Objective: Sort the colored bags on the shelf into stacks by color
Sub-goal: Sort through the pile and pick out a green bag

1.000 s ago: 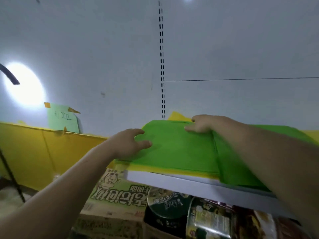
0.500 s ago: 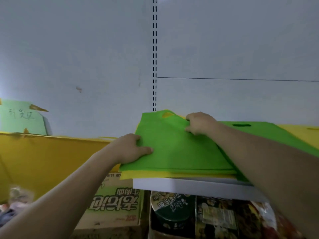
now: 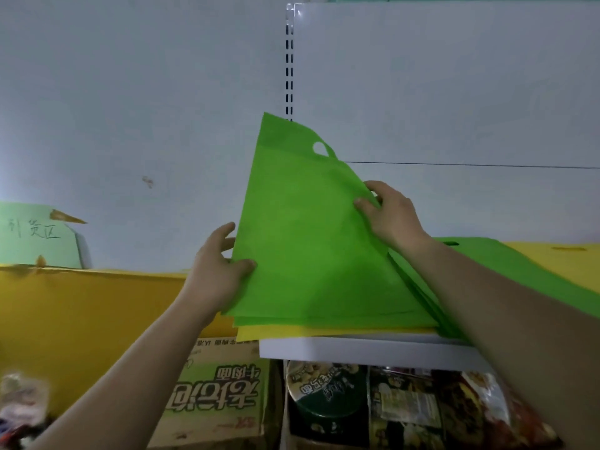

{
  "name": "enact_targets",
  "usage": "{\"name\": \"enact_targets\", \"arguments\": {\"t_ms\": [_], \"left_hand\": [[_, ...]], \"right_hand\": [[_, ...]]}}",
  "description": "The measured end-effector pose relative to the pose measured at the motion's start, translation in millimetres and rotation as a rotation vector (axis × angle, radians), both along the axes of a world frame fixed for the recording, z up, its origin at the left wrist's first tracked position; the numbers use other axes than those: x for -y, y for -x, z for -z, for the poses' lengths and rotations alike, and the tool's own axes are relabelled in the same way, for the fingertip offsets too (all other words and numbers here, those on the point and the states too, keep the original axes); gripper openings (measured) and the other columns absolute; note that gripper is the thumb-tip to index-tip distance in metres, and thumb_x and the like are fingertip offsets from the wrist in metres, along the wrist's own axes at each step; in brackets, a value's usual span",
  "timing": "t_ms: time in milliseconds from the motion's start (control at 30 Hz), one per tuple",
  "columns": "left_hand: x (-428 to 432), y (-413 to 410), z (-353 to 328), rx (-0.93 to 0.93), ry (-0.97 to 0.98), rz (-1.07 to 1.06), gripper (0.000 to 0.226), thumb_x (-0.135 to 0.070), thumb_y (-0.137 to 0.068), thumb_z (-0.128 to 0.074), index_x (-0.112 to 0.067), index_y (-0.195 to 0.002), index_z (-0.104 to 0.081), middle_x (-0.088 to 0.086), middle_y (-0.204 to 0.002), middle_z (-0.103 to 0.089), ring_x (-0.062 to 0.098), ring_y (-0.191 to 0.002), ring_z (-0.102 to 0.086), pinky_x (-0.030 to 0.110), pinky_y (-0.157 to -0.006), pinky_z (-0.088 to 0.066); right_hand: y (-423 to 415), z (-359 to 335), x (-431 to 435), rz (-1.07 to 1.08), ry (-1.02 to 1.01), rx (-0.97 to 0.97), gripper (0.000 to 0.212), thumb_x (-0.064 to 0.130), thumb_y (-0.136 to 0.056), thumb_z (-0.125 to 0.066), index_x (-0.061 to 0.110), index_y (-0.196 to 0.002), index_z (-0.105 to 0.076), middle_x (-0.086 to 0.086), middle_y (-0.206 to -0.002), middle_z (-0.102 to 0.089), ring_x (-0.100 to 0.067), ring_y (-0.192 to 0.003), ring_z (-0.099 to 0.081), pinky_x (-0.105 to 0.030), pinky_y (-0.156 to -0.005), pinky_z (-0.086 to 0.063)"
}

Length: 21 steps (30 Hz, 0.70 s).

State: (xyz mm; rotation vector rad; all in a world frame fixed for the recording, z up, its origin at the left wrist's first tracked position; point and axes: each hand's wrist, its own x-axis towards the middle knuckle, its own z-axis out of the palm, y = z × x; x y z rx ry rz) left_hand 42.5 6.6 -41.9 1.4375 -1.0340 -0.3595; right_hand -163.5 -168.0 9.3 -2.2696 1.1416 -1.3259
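Note:
A green bag (image 3: pixel 302 228) with an oval handle hole is tilted up off the stack, its far end raised against the white back panel. My left hand (image 3: pixel 217 274) pinches its left edge, thumb on top. My right hand (image 3: pixel 391 216) grips its right edge. Under it lie more green bags (image 3: pixel 324 321), then a yellow bag (image 3: pixel 272 332), all on the white shelf (image 3: pixel 357 350). To the right another green bag (image 3: pixel 526 271) lies flat, with a yellow bag (image 3: pixel 558 250) beyond it.
Below the shelf stand instant noodle cups and packets (image 3: pixel 389 401). A green cardboard noodle box (image 3: pixel 217 394) sits at the lower left. A yellow board (image 3: pixel 81 319) with a green paper note (image 3: pixel 35 235) runs along the left. A slotted upright (image 3: pixel 289 69) divides the back wall.
Both hands have lifted the top green bag's far end off the stack, so it now stands tilted up. Before, it lay flat under my hands.

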Motion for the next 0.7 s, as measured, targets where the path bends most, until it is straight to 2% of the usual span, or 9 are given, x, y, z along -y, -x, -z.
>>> {"name": "enact_targets", "arguments": {"t_ms": [100,200,267,333,467,600,700], "left_hand": [[-6.5,-2.9,-3.6,-0.070,0.059,0.054,0.056,0.008,-0.086,-0.055,-0.027,-0.130,-0.047,0.001,-0.102,-0.064,0.021,-0.088,-0.064,0.031,-0.066,-0.051],[-11.7,-4.7,-7.6,-0.071,0.098,0.084,0.055,0.009,-0.087,-0.052,-0.033,-0.124,-0.048,-0.002,-0.093,-0.066,0.017,-0.079,-0.066,0.031,-0.065,-0.052],[-13.7,-6.2,-10.1,-0.065,0.116,0.111,0.055,0.010,-0.088,-0.050,-0.035,-0.119,-0.048,-0.001,-0.092,-0.066,0.018,-0.079,-0.066,0.035,-0.068,-0.054],[-14.6,-7.8,-11.5,-0.055,0.133,0.135,0.056,0.012,-0.087,-0.049,-0.036,-0.117,-0.050,0.000,-0.091,-0.068,0.016,-0.077,-0.066,0.035,-0.069,-0.055],[-16.6,-6.4,-14.8,-0.060,0.157,0.190,0.058,0.012,-0.086,-0.048,-0.038,-0.115,-0.051,-0.002,-0.089,-0.069,0.006,-0.067,-0.067,0.030,-0.063,-0.053],[-21.1,0.7,-20.2,-0.066,0.193,0.210,0.060,0.012,-0.086,-0.049,-0.043,-0.109,-0.051,-0.005,-0.089,-0.069,0.004,-0.066,-0.067,0.030,-0.063,-0.052],[-25.0,14.1,-24.5,-0.058,0.200,0.233,0.058,0.011,-0.086,-0.050,-0.040,-0.115,-0.050,-0.006,-0.089,-0.069,0.004,-0.067,-0.067,0.023,-0.058,-0.054]], "right_hand": [[5.8,-4.4,-13.8,-0.040,-0.165,0.181,0.052,0.027,-0.085,-0.070,0.026,-0.133,-0.049,-0.004,-0.104,-0.059,-0.023,-0.095,-0.061,-0.033,-0.086,-0.051],[11.1,-8.0,-24.4,-0.155,-0.484,0.461,0.068,0.004,-0.080,-0.072,0.018,-0.139,-0.041,-0.016,-0.109,-0.061,-0.027,-0.087,-0.066,-0.038,-0.076,-0.055],[15.9,-11.0,-31.0,-0.203,-0.642,0.598,0.067,-0.006,-0.081,-0.067,0.013,-0.138,-0.040,-0.019,-0.109,-0.062,-0.027,-0.084,-0.067,-0.037,-0.069,-0.055],[21.6,-12.1,-36.1,-0.208,-0.703,0.631,0.059,-0.008,-0.083,-0.063,0.009,-0.136,-0.044,-0.018,-0.106,-0.063,-0.027,-0.083,-0.066,-0.037,-0.067,-0.055],[33.8,-17.5,-47.3,-0.044,-0.509,0.605,0.047,-0.003,-0.082,-0.066,0.016,-0.124,-0.054,-0.016,-0.109,-0.066,-0.030,-0.088,-0.067,-0.044,-0.081,-0.056],[43.8,-30.3,-58.2,0.037,-0.249,0.608,0.047,-0.001,-0.079,-0.069,0.028,-0.114,-0.057,-0.010,-0.110,-0.066,-0.025,-0.089,-0.068,-0.038,-0.079,-0.057],[58.8,-38.4,-61.8,0.069,-0.123,0.580,0.049,0.002,-0.078,-0.070,0.032,-0.115,-0.056,-0.008,-0.116,-0.064,-0.022,-0.094,-0.067,-0.038,-0.083,-0.057]]}}
